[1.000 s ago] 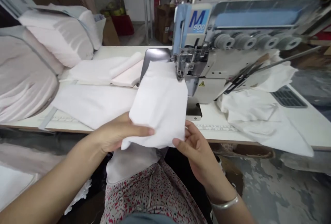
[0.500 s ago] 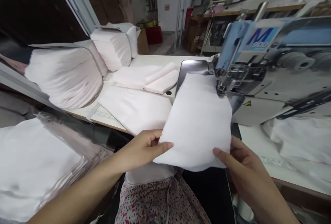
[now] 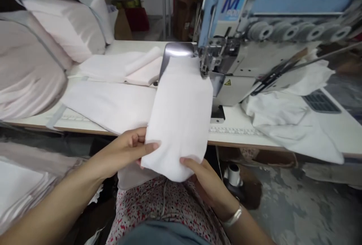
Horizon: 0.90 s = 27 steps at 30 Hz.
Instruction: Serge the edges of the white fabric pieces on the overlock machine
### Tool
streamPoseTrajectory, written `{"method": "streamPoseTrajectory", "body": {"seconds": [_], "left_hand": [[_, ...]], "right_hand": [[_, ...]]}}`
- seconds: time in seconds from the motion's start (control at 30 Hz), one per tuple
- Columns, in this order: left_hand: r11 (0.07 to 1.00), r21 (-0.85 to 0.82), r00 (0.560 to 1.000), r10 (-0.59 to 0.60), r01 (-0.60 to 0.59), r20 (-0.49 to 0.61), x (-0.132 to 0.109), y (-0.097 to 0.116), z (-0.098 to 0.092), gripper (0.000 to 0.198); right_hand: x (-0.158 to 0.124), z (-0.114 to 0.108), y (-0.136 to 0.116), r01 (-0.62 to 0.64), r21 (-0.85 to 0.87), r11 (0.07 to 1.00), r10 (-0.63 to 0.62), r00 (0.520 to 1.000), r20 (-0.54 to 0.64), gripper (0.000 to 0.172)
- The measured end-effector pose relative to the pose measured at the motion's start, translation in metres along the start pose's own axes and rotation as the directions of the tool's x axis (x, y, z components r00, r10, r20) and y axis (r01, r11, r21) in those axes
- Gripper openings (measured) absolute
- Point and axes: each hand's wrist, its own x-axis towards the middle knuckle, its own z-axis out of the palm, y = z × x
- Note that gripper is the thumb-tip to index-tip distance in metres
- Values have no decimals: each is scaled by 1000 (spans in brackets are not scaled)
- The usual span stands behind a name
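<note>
One white, roughly rectangular cloth panel reaches the needle end of the blue-and-white metal sewing machine, its near end pinched between thumb and fingers by both the person's left hand and right hand. Left of the machine are a flat white cloth piece and a strapped, pale-pink fabric stack; right of its needle end lies a crumpled white cloth.

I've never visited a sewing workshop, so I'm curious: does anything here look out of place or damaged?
I see no damage. The crumpled cloth right of the sewing machine looks untidy: it's bunched and laps over the front edge of the table, while the held white piece is fairly smooth.
</note>
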Motion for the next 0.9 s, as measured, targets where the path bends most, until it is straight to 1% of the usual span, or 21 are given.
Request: {"method": "streamPoseTrajectory", "body": {"seconds": [0.1,0.2,0.27,0.37,0.43,0.5,0.57,0.6,0.67,0.73,0.8,0.9], "left_hand": [[1000,14,1000,-17,18,-17,1,-2,4,34],[1000,9,999,-19,20,-48,0,-5,7,41],[998,26,995,-52,54,-80,-1,-6,8,40],[987,110,985,-98,114,-141,-2,-6,9,30],[983,131,983,-107,127,-152,-1,-4,9,31],[989,73,986,-118,127,-121,-2,-3,9,36],[991,17,987,-133,135,-88,-2,-3,8,36],[991,17,987,-133,135,-88,-3,-4,9,36],[992,68,986,-98,108,-132,-3,-5,11,37],[987,140,986,-60,82,-158,-1,-5,14,36],[976,189,983,-75,106,-165,0,-3,17,33],[960,229,973,-114,159,-199,-1,0,20,39]], "right_hand": [[-3,-3,5,31,66,997,-35,998,59,31],[-5,-6,1,41,27,999,-43,997,68,27],[-3,-7,0,47,-8,999,-47,997,59,29],[1,-6,3,85,1,996,-85,996,24,32],[3,-5,6,117,10,993,-117,993,-2,23],[3,-5,9,126,8,992,-126,992,-16,17],[0,-5,11,115,12,993,-115,993,-18,19],[-1,-5,11,103,19,995,-103,995,-17,20],[-3,-5,10,67,36,997,-67,998,2,23],[-1,-2,9,21,30,999,-21,1000,22,30],[3,1,10,-9,-8,1000,9,1000,9,35],[5,3,16,3,-74,997,-7,998,-59,27]]}}
